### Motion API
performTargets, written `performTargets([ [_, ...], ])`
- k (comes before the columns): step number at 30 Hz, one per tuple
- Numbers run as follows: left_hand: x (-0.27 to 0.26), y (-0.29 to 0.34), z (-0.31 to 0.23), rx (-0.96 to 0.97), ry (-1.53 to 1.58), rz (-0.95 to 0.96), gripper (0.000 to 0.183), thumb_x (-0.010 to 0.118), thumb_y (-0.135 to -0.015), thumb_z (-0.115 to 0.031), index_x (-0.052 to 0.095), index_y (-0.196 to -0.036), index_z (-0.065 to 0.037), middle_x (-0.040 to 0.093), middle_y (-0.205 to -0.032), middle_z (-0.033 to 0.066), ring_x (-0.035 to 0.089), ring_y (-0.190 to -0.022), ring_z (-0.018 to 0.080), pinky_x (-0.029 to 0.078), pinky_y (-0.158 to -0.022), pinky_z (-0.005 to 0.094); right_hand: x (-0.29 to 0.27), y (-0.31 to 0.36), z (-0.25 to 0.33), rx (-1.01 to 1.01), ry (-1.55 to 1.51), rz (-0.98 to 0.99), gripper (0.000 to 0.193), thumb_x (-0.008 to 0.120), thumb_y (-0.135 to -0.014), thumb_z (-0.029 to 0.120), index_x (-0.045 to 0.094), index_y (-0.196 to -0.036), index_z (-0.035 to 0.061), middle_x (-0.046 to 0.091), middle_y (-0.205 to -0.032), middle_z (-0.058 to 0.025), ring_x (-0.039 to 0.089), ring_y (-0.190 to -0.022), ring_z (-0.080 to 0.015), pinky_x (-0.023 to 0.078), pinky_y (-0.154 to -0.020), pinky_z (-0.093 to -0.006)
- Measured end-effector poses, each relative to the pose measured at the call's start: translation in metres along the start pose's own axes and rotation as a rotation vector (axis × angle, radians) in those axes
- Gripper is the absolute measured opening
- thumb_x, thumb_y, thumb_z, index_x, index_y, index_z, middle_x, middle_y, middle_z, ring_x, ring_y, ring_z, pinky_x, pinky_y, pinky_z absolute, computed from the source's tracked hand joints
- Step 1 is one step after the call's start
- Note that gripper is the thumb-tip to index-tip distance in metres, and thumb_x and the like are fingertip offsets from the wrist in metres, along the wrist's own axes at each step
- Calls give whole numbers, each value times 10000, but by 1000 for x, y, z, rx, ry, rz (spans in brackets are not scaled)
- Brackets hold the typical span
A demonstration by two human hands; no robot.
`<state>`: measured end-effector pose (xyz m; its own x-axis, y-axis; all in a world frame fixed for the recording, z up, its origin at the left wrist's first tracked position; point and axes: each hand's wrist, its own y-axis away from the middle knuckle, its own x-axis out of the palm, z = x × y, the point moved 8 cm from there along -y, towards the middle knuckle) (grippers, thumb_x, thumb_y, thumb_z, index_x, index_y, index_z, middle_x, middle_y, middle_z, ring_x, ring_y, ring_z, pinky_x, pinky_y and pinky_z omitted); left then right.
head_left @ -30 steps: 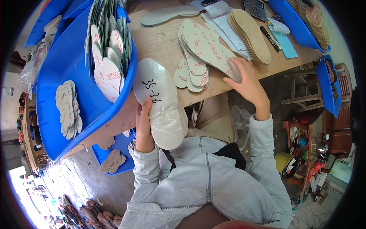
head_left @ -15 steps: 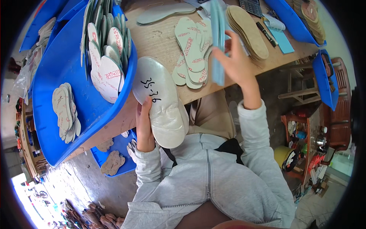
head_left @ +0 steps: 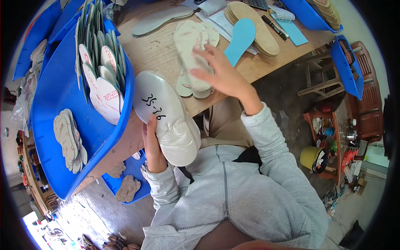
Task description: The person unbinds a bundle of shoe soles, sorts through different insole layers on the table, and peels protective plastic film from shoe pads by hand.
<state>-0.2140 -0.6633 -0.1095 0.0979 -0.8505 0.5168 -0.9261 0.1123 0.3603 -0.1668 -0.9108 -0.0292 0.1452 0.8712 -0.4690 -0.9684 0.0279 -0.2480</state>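
My left hand (head_left: 154, 146) grips a pale, shiny insole-shaped piece (head_left: 160, 98), with handwriting on its upper half and a crinkled, clear-looking covering lower down. My thumb lies on top; the other fingers are hidden beneath it. My right hand (head_left: 221, 77) is open with fingers spread, slightly blurred, over a pile of white insoles (head_left: 191, 48) with red print. Nothing shows in it, and I cannot tell whether the fingertips touch the pile. Beyond that hand, a bright blue insole (head_left: 242, 37) lies on the table, next to a stack of tan insoles (head_left: 260, 31).
At left stands a large blue bin (head_left: 46, 125) holding upright green-edged insoles (head_left: 102, 50) and a smaller bundle (head_left: 68, 139). Grey insoles (head_left: 162, 21), a marker (head_left: 275, 27) and papers (head_left: 216, 18) lie on the wooden table (head_left: 148, 50). A lower blue tray (head_left: 143, 189) holds more pieces.
My right hand has let go of the light blue insole, which now lies on the table, and has moved left over the white insoles. My left hand keeps its hold.
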Motion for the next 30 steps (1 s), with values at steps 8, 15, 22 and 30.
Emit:
performTargets([
  [8, -5, 0, 4, -44, 67, 11, 512, 608, -910, -235, 412, -1313, 13, 574, -1193, 143, 609, -1032, 229, 515, -880, 345, -83, 29, -66, 366, 417, -474, 436, 682, -836, 255, 510, -1088, -56, 642, -952, -169, 628, -818, -329, 497, -731, -397],
  [15, -7, -3, 4, -37, 34, 18, 516, 613, -906, -233, 410, -1314, 9, 568, -1200, 142, 604, -1040, 225, 512, -883, 343, -79, 26, -107, 322, -10, -612, 549, 669, -836, 147, 362, -1233, -75, 644, -892, -155, 645, -762, -225, 506, -712, -321],
  [22, -1, -1, 2, -21, 60, 20, 516, 609, -908, -229, 405, -1317, 11, 573, -1193, 142, 609, -1034, 224, 516, -875, 342, -88, 26, -95, 234, -420, -783, 528, 643, -831, 17, 343, -1254, -81, 588, -937, -123, 607, -821, -159, 502, -706, -259],
  [30, 1, -1, 0, -23, 54, 58, 504, 600, -910, -215, 404, -1320, 1, 573, -1193, 140, 615, -1028, 226, 521, -872, 342, -94, -1, 10, 85, 273, -671, 393, 615, -827, 61, 477, -1189, -1, 574, -912, -112, 588, -801, -210, 487, -728, -320],
])
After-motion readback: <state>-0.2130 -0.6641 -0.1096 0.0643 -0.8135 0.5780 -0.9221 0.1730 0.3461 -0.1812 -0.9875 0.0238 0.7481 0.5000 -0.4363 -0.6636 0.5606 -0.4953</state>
